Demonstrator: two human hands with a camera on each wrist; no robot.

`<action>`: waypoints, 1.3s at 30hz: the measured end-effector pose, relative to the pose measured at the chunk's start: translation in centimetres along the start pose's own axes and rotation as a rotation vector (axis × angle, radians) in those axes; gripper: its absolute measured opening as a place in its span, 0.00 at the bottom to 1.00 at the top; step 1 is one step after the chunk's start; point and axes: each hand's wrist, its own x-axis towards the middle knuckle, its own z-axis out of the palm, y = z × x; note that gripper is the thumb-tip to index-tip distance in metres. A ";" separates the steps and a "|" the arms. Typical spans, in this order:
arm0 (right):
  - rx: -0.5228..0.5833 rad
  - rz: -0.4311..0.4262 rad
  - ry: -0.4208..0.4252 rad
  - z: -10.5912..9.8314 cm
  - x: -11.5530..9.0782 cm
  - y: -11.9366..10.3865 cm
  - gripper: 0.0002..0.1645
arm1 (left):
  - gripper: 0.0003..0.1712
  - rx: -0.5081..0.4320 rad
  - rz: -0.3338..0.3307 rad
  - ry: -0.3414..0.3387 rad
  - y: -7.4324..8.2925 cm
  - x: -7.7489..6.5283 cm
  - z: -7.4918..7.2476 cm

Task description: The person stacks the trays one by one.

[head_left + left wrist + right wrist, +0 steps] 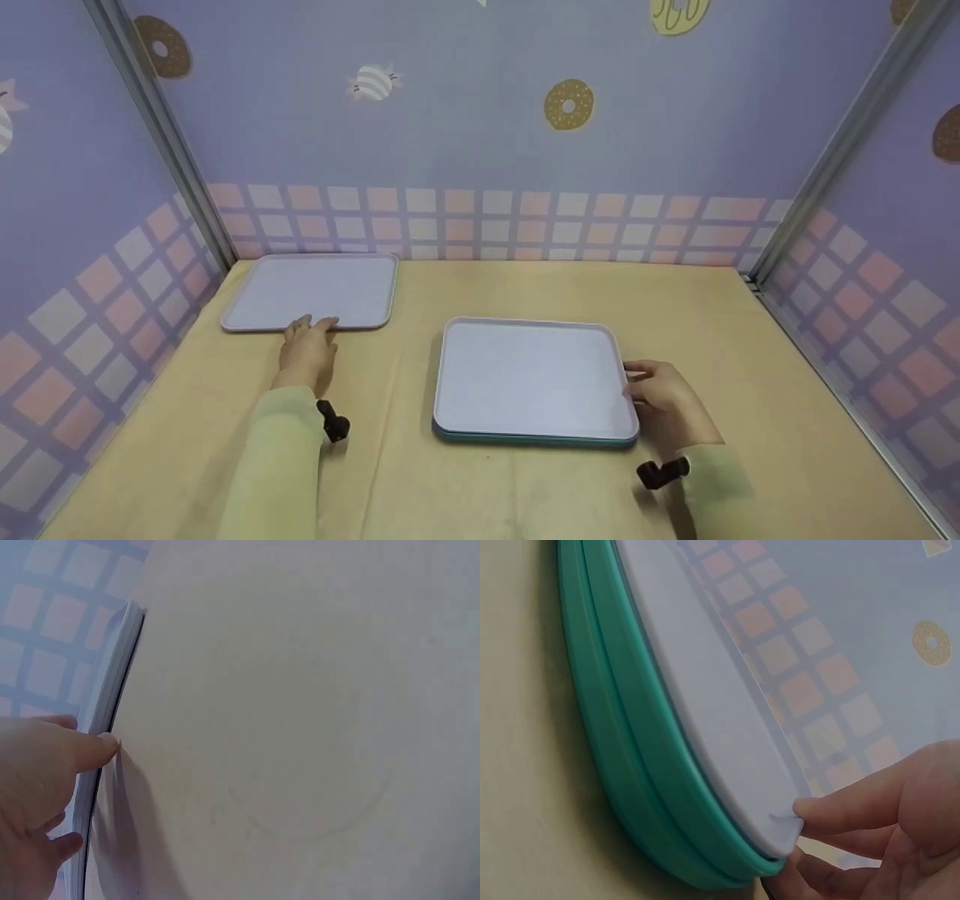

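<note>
On the left at the back, a white tray (319, 292) lies on the table. My left hand (305, 351) rests on its near rim, with loose fingers over the edge; in the left wrist view one fingertip (109, 746) touches the outer side of the rim. In the middle, another white tray (529, 379) tops a stack with green trays (622, 720) beneath it. My right hand (667, 394) pinches the right rim of that top white tray, fingertips above and below the edge; some fingers are hidden under it.
A yellowish cloth (420, 480) covers the table. Patterned panels (480, 135) enclose the back and both sides, with metal posts (161, 135) at the corners. Small black devices (334, 421) sit at both wrists.
</note>
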 end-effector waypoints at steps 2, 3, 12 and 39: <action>0.014 -0.002 -0.006 0.1 0.1 0.0 0.37 | 0.30 0.035 0.010 -0.014 -0.1 0.1 -0.2; 0.022 -0.004 -0.006 0.1 0.1 0.0 0.37 | 0.29 0.047 0.014 -0.013 -0.1 0.1 -0.2; -0.034 -0.037 -0.016 -0.1 0.2 0.1 0.37 | 0.21 0.120 0.069 0.025 0.0 -0.2 -0.3; -0.022 -0.032 -0.008 -0.1 0.2 0.3 0.36 | 0.22 0.223 0.307 0.025 -0.8 -6.5 0.3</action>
